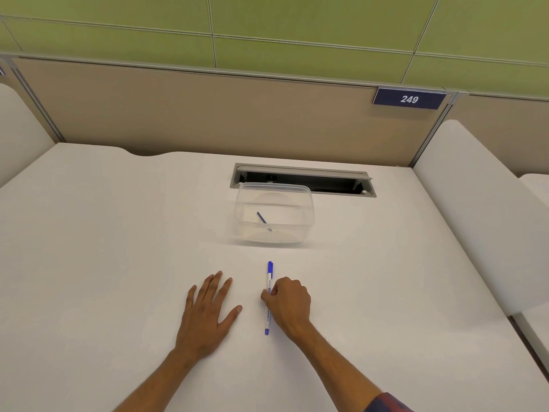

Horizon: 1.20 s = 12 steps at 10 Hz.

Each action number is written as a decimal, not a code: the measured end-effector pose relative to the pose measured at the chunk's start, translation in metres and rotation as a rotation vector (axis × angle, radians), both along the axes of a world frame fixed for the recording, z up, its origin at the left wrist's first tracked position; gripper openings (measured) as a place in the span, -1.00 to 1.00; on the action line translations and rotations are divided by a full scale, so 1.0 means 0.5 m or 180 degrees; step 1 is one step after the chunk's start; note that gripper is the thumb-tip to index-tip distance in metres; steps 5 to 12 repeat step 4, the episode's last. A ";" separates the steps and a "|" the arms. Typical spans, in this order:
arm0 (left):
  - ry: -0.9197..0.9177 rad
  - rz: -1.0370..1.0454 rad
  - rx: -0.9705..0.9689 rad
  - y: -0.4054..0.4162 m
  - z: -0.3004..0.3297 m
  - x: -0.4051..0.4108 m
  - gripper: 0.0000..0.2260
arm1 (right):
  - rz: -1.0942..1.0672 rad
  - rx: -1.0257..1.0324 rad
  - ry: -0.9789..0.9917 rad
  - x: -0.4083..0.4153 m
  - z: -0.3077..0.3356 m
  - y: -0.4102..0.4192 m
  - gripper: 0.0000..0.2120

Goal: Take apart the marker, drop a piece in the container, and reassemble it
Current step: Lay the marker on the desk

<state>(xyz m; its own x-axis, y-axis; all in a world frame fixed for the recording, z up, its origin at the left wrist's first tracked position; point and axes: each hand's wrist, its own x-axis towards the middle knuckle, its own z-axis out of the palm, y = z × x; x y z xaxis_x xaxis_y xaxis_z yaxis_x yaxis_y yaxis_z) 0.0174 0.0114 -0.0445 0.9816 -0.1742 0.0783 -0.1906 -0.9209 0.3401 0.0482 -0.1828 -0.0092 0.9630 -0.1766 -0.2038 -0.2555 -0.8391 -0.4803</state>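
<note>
A white marker (269, 281) with a blue cap and blue end lies on the white desk (118, 233), pointing away from me. My right hand (289, 306) has its fingers curled and pinches the marker's middle from the right side. My left hand (209, 310) rests flat on the desk, fingers spread, a little to the left of the marker and not touching it. Beyond the marker stands a clear plastic container (307, 215) without a lid. Inside it lies a thin dark blue piece (261, 217), slanted on the bottom.
An open grey cable slot (341, 181) is sunk into the desk right behind the container. A beige partition (178, 114) with a "249" sign closes the back. White padded dividers (475, 203) flank the desk on both sides.
</note>
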 end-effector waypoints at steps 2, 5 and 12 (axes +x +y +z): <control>0.0093 -0.0011 -0.0038 -0.001 0.006 -0.002 -0.31 | -0.0069 -0.0099 -0.0152 0.001 0.014 -0.014 -0.63; -0.0177 -0.0097 -0.0406 -0.002 0.075 0.047 -0.25 | 0.0011 0.0067 -0.0769 0.033 0.086 -0.081 -0.65; -0.0177 -0.0097 -0.0406 -0.002 0.075 0.047 -0.25 | 0.0011 0.0067 -0.0769 0.033 0.086 -0.081 -0.65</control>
